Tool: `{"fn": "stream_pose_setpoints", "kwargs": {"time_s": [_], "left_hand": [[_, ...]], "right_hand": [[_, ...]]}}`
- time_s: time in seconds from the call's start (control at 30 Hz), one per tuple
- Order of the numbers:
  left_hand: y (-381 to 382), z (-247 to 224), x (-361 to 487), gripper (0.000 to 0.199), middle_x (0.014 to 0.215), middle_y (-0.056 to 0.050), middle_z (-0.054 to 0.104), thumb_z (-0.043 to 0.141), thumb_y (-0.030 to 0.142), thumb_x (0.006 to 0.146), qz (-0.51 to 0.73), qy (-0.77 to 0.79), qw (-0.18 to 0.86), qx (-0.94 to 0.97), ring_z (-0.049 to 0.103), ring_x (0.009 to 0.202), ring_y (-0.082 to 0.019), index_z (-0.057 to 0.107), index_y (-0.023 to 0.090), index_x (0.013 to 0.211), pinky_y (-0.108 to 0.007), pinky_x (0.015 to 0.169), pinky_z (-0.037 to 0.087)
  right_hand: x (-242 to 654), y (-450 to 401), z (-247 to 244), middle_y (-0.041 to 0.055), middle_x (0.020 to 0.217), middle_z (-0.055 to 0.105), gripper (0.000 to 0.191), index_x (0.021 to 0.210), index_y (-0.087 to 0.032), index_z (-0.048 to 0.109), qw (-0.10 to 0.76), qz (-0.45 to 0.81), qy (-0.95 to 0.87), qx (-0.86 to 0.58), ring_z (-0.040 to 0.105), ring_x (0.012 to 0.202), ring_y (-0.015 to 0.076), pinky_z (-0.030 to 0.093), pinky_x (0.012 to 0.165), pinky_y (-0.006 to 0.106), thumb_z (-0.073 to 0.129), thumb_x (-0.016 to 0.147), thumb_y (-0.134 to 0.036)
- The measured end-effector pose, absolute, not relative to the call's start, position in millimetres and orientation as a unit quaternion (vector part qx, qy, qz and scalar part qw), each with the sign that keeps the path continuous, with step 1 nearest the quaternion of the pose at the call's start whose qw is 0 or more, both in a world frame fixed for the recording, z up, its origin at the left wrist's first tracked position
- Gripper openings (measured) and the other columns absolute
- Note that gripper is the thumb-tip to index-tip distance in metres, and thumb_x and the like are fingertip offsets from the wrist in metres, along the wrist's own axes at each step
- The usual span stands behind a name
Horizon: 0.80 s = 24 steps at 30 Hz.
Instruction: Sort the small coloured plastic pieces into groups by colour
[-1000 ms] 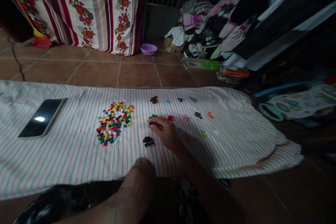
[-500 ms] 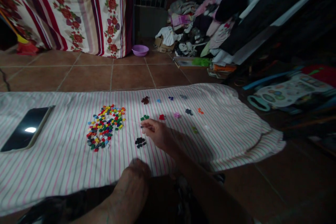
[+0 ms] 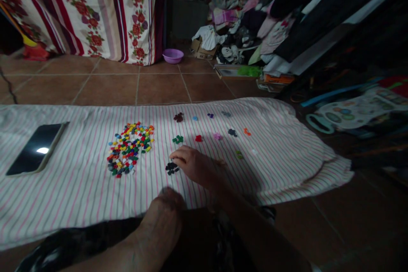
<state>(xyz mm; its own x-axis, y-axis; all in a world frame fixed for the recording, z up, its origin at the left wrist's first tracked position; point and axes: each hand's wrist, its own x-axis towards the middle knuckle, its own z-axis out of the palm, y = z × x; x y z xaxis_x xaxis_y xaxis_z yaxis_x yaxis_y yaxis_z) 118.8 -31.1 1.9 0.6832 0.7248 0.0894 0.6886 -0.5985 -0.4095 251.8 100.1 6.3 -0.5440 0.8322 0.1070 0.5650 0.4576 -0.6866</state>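
My right hand [image 3: 188,162] is over the striped cloth, thumb and fingers pinched together just above a small pile of black pieces [image 3: 172,168]. Whatever is between its fingertips is too small to make out. Beyond it lies a cluster of green pieces [image 3: 177,139], with red pieces [image 3: 198,138] and pink pieces [image 3: 217,136] to the right. A large mixed heap of small coloured plastic pieces [image 3: 129,148] is spread to the left. My left hand [image 3: 164,216] rests low at the cloth's near edge, back upward, its fingers hidden.
The striped cloth [image 3: 79,195] covers the work surface, with a phone [image 3: 35,148] at left. Brown pieces [image 3: 178,117], grey pieces [image 3: 232,132], orange pieces [image 3: 247,131] and lime pieces [image 3: 239,154] form small groups. A purple basin [image 3: 173,56] stands on the tiled floor.
My right hand has moved slightly nearer, from beside the green pieces to above the black pile. The view has shifted a little; my left hand stays in place.
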Motion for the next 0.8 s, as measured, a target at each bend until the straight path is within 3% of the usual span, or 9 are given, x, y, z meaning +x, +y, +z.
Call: {"fn": "stream_pose_setpoints", "kwargs": {"time_s": [0.23, 0.6, 0.8], "left_hand": [[-36, 6, 115, 0.025, 0.094, -0.014, 0.064, 0.063, 0.030, 0.073, 0.027, -0.384, 0.255, -0.887, 0.058, 0.090, -0.023, 0.074, 0.014, 0.089, -0.033, 0.068, 0.042], [-28, 10, 120, 0.015, 0.066, -0.006, 0.056, 0.066, 0.026, 0.073, 0.054, -0.394, 0.203, -0.895, 0.057, 0.074, -0.019, 0.071, 0.013, 0.077, -0.028, 0.062, 0.041], [-30, 12, 119, 0.025, 0.081, -0.011, 0.064, 0.066, 0.025, 0.072, 0.028, -0.398, 0.234, -0.886, 0.059, 0.080, -0.020, 0.073, 0.011, 0.092, -0.028, 0.062, 0.043]], "right_hand": [[254, 101, -6, 0.0039, 0.092, 0.067, 0.022, 0.093, -0.019, 0.071, 0.211, 0.285, -0.846, -0.398, 0.062, 0.089, 0.0149, 0.047, 0.081, 0.027, 0.053, 0.088, -0.009], [257, 101, -2, 0.0060, 0.094, 0.068, 0.029, 0.096, -0.017, 0.070, 0.219, 0.273, -0.850, -0.393, 0.062, 0.087, 0.0150, 0.048, 0.081, 0.028, 0.046, 0.087, -0.005], [259, 103, -10, 0.0063, 0.094, 0.068, 0.028, 0.097, -0.017, 0.070, 0.233, 0.288, -0.848, -0.380, 0.062, 0.090, 0.0161, 0.048, 0.084, 0.029, 0.048, 0.085, -0.005]]}}
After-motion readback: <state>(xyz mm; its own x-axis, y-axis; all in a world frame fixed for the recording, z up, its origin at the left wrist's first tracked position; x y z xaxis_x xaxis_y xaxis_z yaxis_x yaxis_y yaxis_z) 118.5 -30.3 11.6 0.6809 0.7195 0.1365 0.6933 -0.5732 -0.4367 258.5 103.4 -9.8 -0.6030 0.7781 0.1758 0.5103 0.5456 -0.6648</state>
